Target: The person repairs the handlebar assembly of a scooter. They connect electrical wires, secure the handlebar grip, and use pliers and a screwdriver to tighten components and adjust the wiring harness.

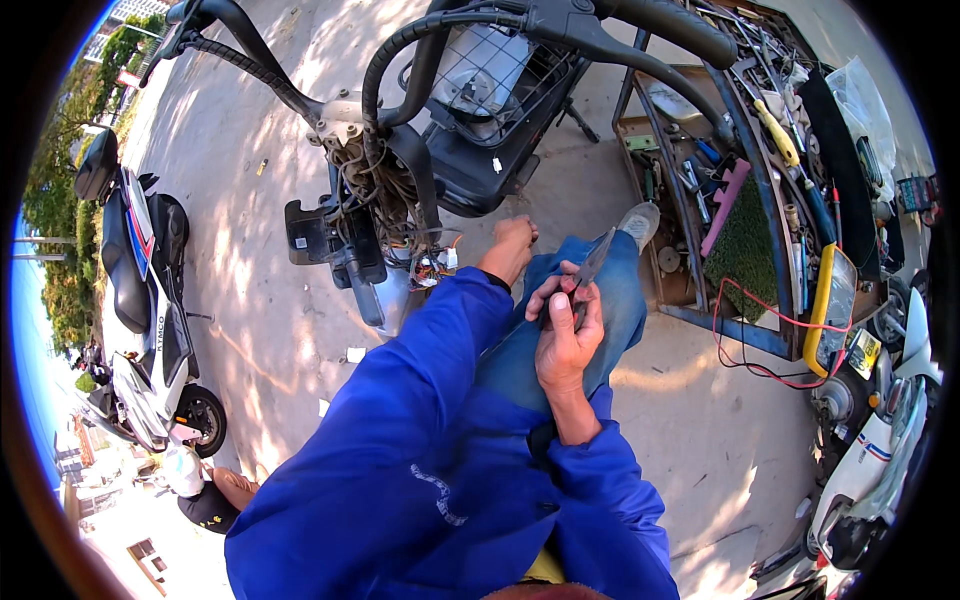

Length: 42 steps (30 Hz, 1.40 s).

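Note:
My right hand (570, 345) is closed around a pair of pliers (597, 257) with red handles, held over my knee in blue jeans. Their grey jaws point up and to the right, away from my palm. Just left of them, my left hand (512, 248) has its fingers curled in; whether anything small is between them is hidden. Beyond that hand stands a partly stripped electric scooter (470, 185) with black handlebars. A bundle of bare coloured wires (432, 265) hangs from its steering column, close to my left wrist.
At the right stands a metal tool cart (790, 345) full of hand tools, with a yellow multimeter (832, 300) and its red and black leads at the edge. A white scooter (150, 300) is parked at the left, near another person (215, 505). More scooter parts (870, 450) lie lower right.

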Available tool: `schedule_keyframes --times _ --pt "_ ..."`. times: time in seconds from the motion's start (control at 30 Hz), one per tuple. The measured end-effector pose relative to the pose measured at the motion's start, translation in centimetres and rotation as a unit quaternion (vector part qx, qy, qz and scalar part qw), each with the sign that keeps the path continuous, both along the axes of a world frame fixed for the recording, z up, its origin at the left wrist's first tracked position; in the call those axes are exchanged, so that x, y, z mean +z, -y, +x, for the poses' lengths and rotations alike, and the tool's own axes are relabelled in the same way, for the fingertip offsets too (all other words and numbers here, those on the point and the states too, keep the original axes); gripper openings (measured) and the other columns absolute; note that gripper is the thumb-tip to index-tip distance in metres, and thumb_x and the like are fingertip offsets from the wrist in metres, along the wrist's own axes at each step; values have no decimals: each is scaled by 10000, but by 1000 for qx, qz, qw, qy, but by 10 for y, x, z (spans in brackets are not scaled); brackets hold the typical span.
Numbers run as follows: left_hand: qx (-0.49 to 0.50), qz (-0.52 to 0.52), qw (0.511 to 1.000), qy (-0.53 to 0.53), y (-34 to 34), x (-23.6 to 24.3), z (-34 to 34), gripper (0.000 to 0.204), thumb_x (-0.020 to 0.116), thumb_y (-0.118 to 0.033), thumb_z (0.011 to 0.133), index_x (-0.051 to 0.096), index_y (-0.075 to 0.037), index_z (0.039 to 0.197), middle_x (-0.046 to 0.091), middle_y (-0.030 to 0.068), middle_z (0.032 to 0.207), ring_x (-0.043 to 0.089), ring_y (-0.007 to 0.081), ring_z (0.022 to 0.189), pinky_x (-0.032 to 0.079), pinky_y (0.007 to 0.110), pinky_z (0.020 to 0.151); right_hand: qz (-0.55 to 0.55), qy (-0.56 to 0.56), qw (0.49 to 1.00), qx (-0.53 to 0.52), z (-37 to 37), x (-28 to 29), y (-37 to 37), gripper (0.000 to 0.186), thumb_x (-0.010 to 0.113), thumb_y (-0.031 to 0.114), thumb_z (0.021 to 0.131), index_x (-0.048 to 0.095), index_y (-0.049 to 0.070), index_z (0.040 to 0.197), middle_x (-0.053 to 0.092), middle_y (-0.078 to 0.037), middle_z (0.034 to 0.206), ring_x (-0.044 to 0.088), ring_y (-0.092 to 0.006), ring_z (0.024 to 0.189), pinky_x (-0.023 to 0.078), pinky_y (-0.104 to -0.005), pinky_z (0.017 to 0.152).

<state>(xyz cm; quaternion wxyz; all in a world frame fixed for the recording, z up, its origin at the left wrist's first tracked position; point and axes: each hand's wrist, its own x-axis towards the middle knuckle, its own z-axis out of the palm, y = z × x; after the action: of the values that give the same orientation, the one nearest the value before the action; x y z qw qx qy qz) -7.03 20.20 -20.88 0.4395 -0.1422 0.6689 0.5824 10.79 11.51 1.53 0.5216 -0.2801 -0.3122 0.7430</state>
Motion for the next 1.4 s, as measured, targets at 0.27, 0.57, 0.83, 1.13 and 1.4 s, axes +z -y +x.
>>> schedule_keyframes --times 0.27,0.57,0.83,1.13,1.4 --pt "-367 -284 803 -373 -25 -81 -56 147 633 -150 917 754 -89 975 760 165 1056 727 340 1023 564 437 895 -12 -15 999 28 -3 -1 -6 399 620 117 1013 464 -58 1336 590 -127 1014 602 -179 846 521 -308 736" --pt "-404 -276 723 -488 -34 -60 -80 147 661 -77 881 717 -5 996 681 189 1133 659 401 1124 548 461 943 -20 4 999 48 -8 -1 -13 443 651 163 995 478 -74 1326 588 -128 974 594 -188 817 520 -319 721" --pt "-525 -286 543 -590 -43 -55 -115 246 660 -3 853 693 20 1096 629 200 1169 638 374 1119 571 444 918 -21 3 997 73 -8 -5 -13 455 668 145 983 479 -74 1334 561 -111 1014 596 -203 832 519 -325 722" --pt "-476 -244 428 -729 -34 -118 -151 194 645 -66 876 725 3 1039 633 167 1133 634 336 1104 578 423 887 -27 2 997 75 -11 -8 -20 462 676 139 979 475 -65 1342 571 -103 1034 615 -202 861 539 -330 736" --pt "-439 -254 407 -760 -12 -147 -179 209 638 -75 878 710 2 1058 617 157 1139 618 329 1117 563 419 905 -31 33 998 54 -17 0 -25 509 690 264 979 481 -54 1318 596 -140 904 575 -197 760 489 -318 678"
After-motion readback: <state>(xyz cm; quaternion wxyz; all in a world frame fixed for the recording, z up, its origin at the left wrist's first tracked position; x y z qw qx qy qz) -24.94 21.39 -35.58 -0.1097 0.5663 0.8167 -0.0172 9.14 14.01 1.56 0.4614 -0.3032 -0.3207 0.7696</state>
